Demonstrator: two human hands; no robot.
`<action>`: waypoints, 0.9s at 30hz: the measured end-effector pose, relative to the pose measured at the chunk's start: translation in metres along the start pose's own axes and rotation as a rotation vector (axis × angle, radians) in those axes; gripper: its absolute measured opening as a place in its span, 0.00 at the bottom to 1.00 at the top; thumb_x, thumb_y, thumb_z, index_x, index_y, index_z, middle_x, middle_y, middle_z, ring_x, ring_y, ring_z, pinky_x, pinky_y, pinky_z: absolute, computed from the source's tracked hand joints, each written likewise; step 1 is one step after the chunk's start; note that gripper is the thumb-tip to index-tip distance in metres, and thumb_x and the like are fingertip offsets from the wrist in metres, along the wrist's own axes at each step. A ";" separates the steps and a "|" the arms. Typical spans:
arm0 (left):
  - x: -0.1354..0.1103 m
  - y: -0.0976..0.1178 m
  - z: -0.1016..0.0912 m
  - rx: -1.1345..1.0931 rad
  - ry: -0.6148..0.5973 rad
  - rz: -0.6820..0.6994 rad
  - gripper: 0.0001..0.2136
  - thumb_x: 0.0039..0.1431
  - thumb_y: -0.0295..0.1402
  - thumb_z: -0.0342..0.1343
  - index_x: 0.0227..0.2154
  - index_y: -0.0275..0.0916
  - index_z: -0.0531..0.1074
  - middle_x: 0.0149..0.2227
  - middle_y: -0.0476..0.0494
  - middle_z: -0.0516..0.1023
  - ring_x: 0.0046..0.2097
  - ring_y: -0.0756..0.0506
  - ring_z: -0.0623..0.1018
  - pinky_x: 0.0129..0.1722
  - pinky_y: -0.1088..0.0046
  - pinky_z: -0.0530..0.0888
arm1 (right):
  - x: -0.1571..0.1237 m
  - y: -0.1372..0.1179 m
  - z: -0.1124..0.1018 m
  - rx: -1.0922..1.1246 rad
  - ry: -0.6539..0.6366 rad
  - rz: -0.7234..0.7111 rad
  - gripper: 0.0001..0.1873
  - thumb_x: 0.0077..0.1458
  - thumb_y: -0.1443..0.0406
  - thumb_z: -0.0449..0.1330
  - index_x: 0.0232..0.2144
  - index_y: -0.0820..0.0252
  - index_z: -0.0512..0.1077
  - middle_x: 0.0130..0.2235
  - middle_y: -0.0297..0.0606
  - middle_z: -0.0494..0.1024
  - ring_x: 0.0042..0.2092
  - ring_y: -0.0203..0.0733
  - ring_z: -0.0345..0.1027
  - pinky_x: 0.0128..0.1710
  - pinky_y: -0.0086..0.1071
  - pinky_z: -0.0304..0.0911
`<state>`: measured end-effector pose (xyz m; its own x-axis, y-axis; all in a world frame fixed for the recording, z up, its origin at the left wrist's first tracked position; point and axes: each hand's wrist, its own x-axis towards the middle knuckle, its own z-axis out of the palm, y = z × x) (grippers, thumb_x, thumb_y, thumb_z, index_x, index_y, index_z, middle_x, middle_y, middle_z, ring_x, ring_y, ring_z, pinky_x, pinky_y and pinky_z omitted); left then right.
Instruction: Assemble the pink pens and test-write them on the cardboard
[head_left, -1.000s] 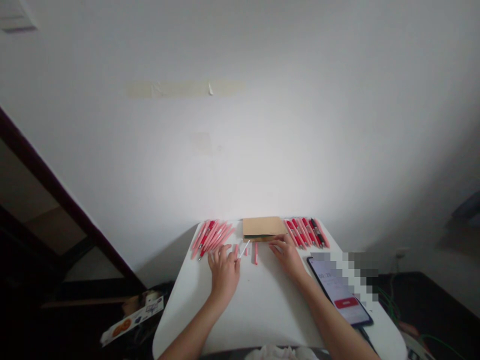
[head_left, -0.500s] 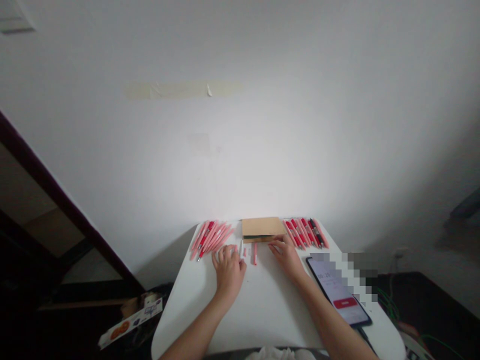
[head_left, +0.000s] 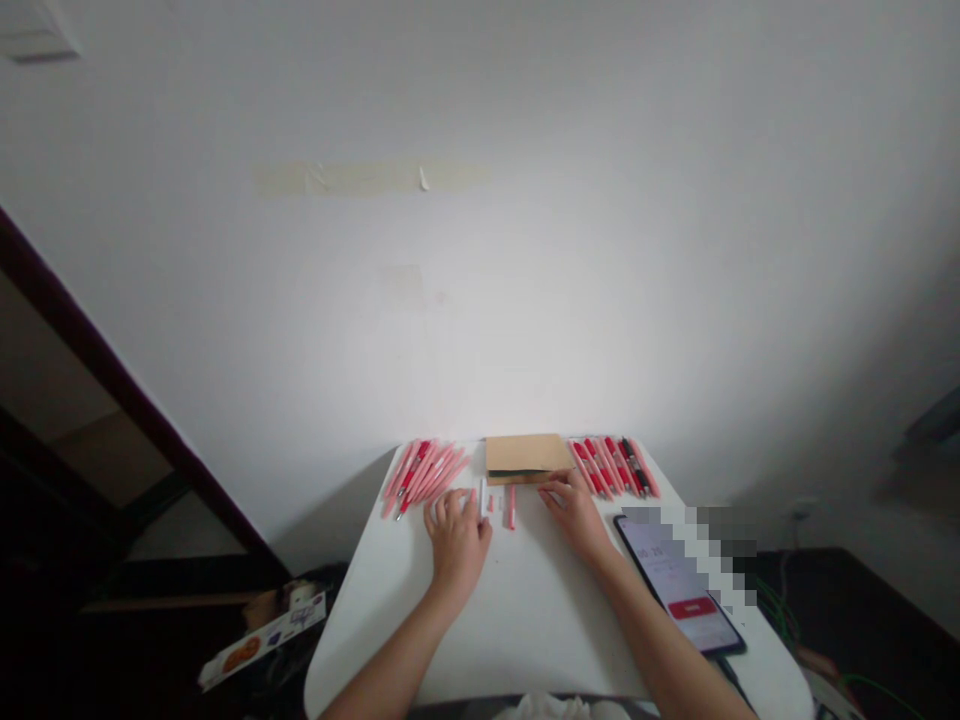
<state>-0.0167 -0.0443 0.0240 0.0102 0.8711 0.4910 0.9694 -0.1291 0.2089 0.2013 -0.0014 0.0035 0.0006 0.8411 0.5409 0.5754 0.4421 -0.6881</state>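
Note:
My left hand point(head_left: 456, 535) lies flat on the white table point(head_left: 525, 610), fingers stretched out, its fingertips beside a thin white refill point(head_left: 481, 498) and small pink pen parts point(head_left: 510, 505). My right hand point(head_left: 576, 510) rests on the table with fingers extended, touching the surface just below a brown cardboard box point(head_left: 525, 456). A heap of pink pens point(head_left: 421, 472) lies to the left of the box. A row of red and pink pens point(head_left: 615, 464) lies to its right. Neither hand holds anything.
A phone point(head_left: 679, 590) with a lit screen lies on the table by my right forearm. The table stands against a white wall. A printed box point(head_left: 262, 640) lies on the dark floor at the left, cables at the right.
My left hand let go of the white refill, which now lies on the table, and shifted slightly right and flat. My right hand has hardly moved.

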 end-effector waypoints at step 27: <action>0.004 -0.023 0.001 0.039 0.113 -0.026 0.12 0.61 0.38 0.52 0.43 0.41 0.75 0.49 0.38 0.75 0.54 0.37 0.68 0.56 0.51 0.61 | -0.002 -0.008 -0.003 -0.182 -0.214 -0.091 0.10 0.54 0.69 0.59 0.34 0.54 0.80 0.41 0.41 0.78 0.46 0.48 0.68 0.48 0.41 0.63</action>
<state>-0.0389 -0.0378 0.0203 -0.0403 0.8148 0.5783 0.9777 -0.0872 0.1910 0.1997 -0.0075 0.0093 -0.2195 0.8555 0.4690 0.7023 0.4723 -0.5327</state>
